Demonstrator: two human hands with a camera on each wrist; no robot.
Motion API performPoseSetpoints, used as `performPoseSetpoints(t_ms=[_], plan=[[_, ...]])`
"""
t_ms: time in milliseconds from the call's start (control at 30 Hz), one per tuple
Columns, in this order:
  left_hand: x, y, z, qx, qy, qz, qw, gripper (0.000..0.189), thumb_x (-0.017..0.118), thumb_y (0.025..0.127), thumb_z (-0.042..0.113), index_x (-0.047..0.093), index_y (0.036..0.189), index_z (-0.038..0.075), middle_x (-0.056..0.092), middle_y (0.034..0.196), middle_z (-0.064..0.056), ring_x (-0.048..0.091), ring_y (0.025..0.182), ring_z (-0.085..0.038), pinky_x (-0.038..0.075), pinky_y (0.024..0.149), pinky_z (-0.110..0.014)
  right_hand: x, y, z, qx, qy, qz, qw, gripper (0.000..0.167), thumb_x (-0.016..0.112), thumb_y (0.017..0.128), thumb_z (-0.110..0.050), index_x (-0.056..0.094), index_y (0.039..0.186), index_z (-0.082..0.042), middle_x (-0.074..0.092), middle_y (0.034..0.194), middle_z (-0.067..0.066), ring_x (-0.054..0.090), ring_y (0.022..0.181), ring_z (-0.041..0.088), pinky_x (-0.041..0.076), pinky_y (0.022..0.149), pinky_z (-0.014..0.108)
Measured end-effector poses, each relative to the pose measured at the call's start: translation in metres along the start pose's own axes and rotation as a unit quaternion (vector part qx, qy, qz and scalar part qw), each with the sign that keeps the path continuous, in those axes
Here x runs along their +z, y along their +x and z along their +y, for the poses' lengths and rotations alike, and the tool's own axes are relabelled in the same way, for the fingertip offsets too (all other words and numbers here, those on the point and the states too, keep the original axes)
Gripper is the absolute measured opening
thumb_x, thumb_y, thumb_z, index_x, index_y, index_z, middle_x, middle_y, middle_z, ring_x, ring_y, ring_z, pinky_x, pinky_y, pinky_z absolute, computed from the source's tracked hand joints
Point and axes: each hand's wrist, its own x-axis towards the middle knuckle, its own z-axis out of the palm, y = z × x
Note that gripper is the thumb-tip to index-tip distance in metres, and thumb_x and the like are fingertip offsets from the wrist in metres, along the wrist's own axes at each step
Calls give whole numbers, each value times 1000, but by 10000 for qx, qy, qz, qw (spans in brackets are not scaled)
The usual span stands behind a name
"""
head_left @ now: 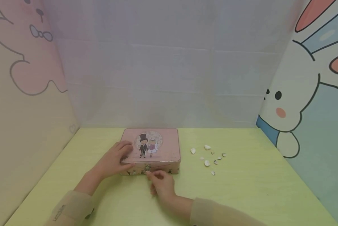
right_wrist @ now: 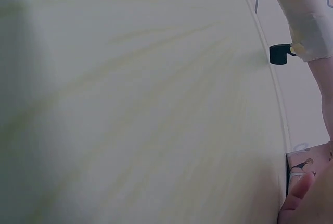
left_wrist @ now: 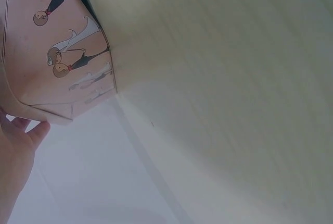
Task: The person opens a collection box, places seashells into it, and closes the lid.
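Note:
A pink tin box (head_left: 169,147) with a printed bride and groom on its lid lies closed on the table. My left hand (head_left: 110,160) holds its front left corner, fingers over the lid's edge and thumb along the front. In the left wrist view, part of that hand (left_wrist: 20,148) shows against the box's printed side (left_wrist: 31,67). At the middle of the front wall is a metal clasp (head_left: 147,166). My right hand (head_left: 164,185) pinches at the clasp's lower end with thumb and forefinger. The right wrist view shows only a bit of the box (right_wrist: 307,159) beside the fingers.
Several small white shells (head_left: 206,163) lie scattered to the right of the box. The yellow-green table (head_left: 242,188) ends at a pale back wall (head_left: 169,78). Side panels with cartoon animals (head_left: 287,103) stand at left and right.

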Motion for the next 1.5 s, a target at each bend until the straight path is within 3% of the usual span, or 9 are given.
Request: performPoseSetpoints(t_ms=[133, 333, 600, 900, 1067, 1200, 1333, 1500], plan=[[-1, 1, 2, 9, 23, -4, 10000, 62, 73, 75, 49, 55, 121, 12, 47, 136, -7, 41, 126, -27, 37, 105, -46, -11, 2, 2, -223, -219, -54, 9995, 31, 74, 81, -30, 65, 87, -1, 67, 73, 12, 49, 44, 8, 45, 40, 22], [2, 2, 2, 225, 161, 244, 9993, 66, 79, 68, 46, 56, 118, 9, 51, 130, -10, 46, 121, -29, 40, 102, -47, -32, 6, 1, -395, -670, -300, 9965, 29, 73, 83, -29, 65, 90, -3, 63, 72, 7, 52, 48, 9, 48, 43, 25], [1, 5, 6, 144, 408, 81, 9990, 69, 75, 70, 51, 55, 120, 7, 51, 130, -11, 45, 122, -31, 37, 105, -47, -61, 11, -4, -508, -1067, -424, 9921, 23, 72, 84, -20, 64, 89, 0, 62, 72, 2, 55, 52, 9, 50, 47, 26], [3, 10, 7, 321, 953, -221, 9947, 74, 68, 75, 55, 53, 125, 3, 51, 129, -16, 45, 123, -34, 35, 108, -46, -95, 19, -5, -406, -1445, -162, 9885, 19, 69, 85, -17, 60, 88, -1, 66, 79, 5, 54, 54, 12, 50, 47, 27], [4, 10, 10, 286, 1022, -204, 9941, 74, 66, 76, 55, 51, 127, 3, 51, 129, -17, 45, 123, -34, 34, 108, -47, -107, 24, -4, -428, -1593, -19, 9863, 20, 68, 86, -16, 57, 95, -2, 65, 88, 8, 57, 57, 14, 52, 48, 29], [3, 9, 15, 189, 976, -100, 9950, 72, 67, 77, 53, 51, 126, 3, 51, 127, -16, 45, 123, -34, 34, 107, -48, -111, 27, -5, -640, -1500, -29, 9866, 28, 69, 85, -10, 54, 107, 1, 61, 102, 14, 60, 71, 17, 54, 52, 31], [2, 10, 22, 348, 953, 121, 9948, 66, 70, 76, 49, 53, 119, 3, 53, 122, -16, 48, 118, -34, 37, 104, -48, -115, 33, -6, -927, -1468, -159, 9847, 42, 69, 84, -6, 50, 121, 0, 56, 115, 18, 59, 88, 22, 56, 60, 29], [4, 12, 28, 511, 920, 242, 9941, 63, 72, 74, 48, 54, 118, 5, 55, 121, -15, 49, 116, -34, 38, 104, -48, -122, 43, -6, -1465, -1851, -568, 9701, 59, 72, 82, -6, 44, 135, -3, 50, 132, 18, 55, 110, 34, 55, 82, 36]])
